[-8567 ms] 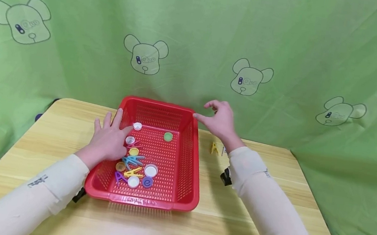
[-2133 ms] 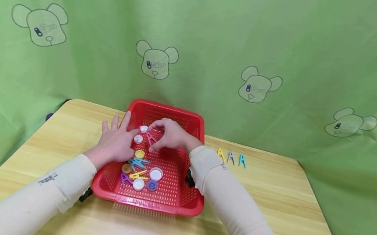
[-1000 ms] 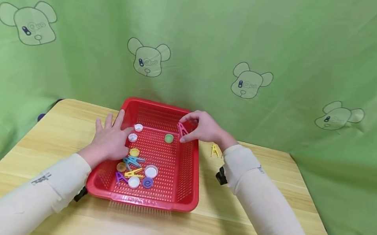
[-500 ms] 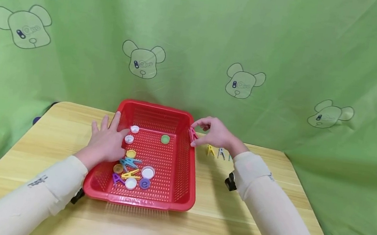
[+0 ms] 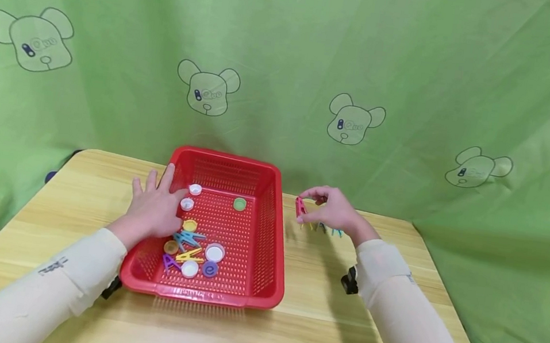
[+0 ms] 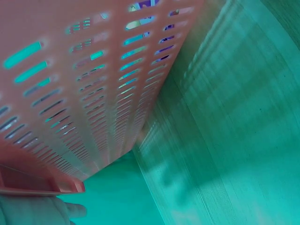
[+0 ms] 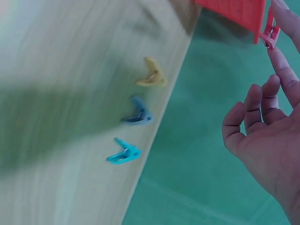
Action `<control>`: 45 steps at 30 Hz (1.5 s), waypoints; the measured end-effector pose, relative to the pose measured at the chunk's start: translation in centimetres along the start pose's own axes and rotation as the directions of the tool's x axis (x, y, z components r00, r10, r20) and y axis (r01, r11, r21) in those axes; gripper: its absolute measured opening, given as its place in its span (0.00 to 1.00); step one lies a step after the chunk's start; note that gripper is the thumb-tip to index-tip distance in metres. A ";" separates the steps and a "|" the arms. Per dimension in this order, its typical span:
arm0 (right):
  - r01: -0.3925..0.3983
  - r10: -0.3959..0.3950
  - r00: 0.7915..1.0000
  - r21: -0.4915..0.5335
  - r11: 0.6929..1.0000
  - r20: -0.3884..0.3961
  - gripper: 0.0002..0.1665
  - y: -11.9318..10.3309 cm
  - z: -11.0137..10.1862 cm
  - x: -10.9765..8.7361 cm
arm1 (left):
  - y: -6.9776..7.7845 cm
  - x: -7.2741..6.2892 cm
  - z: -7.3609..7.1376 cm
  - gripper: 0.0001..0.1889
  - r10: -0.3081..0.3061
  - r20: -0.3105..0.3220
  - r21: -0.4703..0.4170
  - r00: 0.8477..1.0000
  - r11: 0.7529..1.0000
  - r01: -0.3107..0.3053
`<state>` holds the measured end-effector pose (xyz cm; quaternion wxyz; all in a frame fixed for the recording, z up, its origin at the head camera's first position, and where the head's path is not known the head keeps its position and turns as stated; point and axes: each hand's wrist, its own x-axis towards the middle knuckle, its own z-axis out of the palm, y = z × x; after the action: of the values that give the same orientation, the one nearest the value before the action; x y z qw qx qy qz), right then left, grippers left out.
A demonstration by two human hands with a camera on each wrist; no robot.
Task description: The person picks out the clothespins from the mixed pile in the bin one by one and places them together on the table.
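Between thumb and index finger, my right hand (image 5: 335,209) pinches a pink clothespin (image 5: 300,206) just right of the red basket (image 5: 278,241); the other fingers are curled loosely. My left hand (image 5: 152,207) rests on the basket's left rim with fingers spread, thumb inside. Within the basket lie blue clothespins (image 5: 188,238), a yellow clothespin (image 5: 189,254), a purple clothespin (image 5: 170,264) and several bottle caps, including a green cap (image 5: 240,204). On the table, the right wrist view shows a yellow clothespin (image 7: 153,75), a grey-blue clothespin (image 7: 138,112) and a light-blue clothespin (image 7: 124,152) in a row.
The basket stands on a wooden table (image 5: 317,328), near its back edge. A green curtain (image 5: 293,35) with bear-head prints hangs behind and around the table. Through the basket's slotted side wall (image 6: 93,93), the left wrist view shows some coloured contents.
The right hand took the pink clothespin from the basket, carried it right over the rim and is now beside the row of clothespins. The left hand has stayed on the rim.
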<state>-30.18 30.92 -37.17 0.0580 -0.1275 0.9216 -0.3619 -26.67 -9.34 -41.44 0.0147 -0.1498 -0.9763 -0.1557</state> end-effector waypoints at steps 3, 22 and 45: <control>-0.012 0.012 1.000 -0.006 1.000 -0.015 0.36 0.9 -0.1 -0.4 | 0.1 -0.1 -0.2 0.39 0.000 -0.005 0.000 1.000 1.000 0.000; -0.060 0.061 0.993 0.010 0.998 -0.096 0.32 6.2 1.6 -2.5 | -0.1 0.3 0.0 0.39 0.001 -0.006 0.005 1.000 1.000 -0.001; -0.060 0.053 0.990 -0.049 0.997 -0.130 0.33 8.6 5.2 -3.1 | -0.1 0.1 0.2 0.39 0.001 -0.015 0.017 1.000 1.000 -0.001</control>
<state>-27.86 34.46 -46.75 0.0051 -0.0793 0.9359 -0.3432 -26.74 -9.33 -41.61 0.0233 -0.1489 -0.9774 -0.1485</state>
